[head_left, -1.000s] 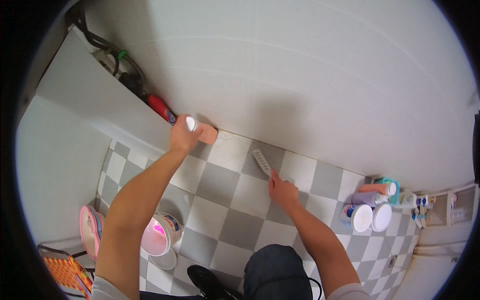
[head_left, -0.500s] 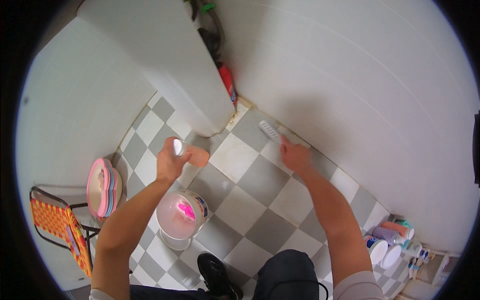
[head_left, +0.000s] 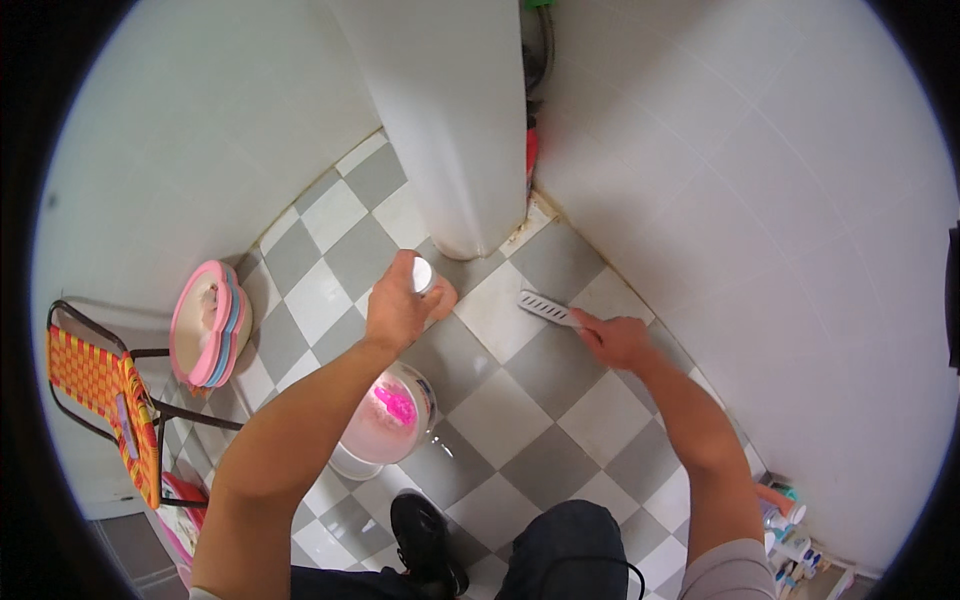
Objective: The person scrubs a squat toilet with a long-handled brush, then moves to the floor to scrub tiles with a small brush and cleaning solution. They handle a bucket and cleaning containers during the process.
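My left hand (head_left: 395, 312) is closed round an orange bottle (head_left: 446, 298) with a white cap, held tilted above the floor just short of the white column. My right hand (head_left: 614, 340) grips the handle end of a scrub brush (head_left: 545, 307). Its pale slotted back faces up, its bristles are hidden, and it is over the checkered floor (head_left: 510, 415). Below my left forearm stands a white bucket (head_left: 426, 385), partly covered by that arm. Something bright pink (head_left: 395, 403) lies inside it, its kind unclear.
Nested pink, blue and cream basins (head_left: 226, 325) lean at the left wall, beside a chair with orange woven webbing (head_left: 105, 385). A white column (head_left: 440, 130) blocks the far side. Bottles and tubs (head_left: 790, 535) crowd the right wall. My black shoe (head_left: 418, 530) is near the bucket.
The whole view has shifted, so the column now appears farther right. My right hand has drawn the brush away from the right wall. The bottle has tipped to show less of its side.
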`<state>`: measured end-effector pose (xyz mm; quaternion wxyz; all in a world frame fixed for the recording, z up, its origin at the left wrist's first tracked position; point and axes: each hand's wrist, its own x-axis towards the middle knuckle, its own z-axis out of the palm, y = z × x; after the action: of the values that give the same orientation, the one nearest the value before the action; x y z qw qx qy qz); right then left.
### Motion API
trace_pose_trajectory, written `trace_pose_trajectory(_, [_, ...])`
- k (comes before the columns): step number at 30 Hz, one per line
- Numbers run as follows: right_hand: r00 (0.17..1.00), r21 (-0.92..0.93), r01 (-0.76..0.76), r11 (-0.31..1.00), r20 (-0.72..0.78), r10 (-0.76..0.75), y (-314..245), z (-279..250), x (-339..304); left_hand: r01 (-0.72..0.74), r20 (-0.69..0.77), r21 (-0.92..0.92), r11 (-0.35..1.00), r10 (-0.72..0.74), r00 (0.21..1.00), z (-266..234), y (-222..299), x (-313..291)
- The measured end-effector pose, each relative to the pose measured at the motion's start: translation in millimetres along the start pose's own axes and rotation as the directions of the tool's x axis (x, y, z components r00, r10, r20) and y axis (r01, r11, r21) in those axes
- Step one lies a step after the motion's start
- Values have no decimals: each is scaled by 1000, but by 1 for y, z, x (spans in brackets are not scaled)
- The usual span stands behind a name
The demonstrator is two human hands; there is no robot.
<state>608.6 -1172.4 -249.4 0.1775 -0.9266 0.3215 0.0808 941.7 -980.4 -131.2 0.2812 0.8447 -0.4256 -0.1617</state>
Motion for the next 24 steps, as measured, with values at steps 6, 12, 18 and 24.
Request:
trace_pose_trajectory(6, [930,214,-184,959,-279,240,8,-3,85,-55,-35,-14,998,55,998,11,0,0])
trace_pose_trajectory(12, [998,107,-11,994,-64,18,-49,51,19,-16,5,0,1000,16,1000,10,0,2])
trace_pose_trajectory(18, [957,64,166,984,229,-176,-26,30,-113,-3,-8,54,999,3,1000,13,0,1])
trace_pose_trajectory(24, [919,221,-284,933,-216,331,51,32,-90,-55,-1,196,979,56,998,1,5,-3])
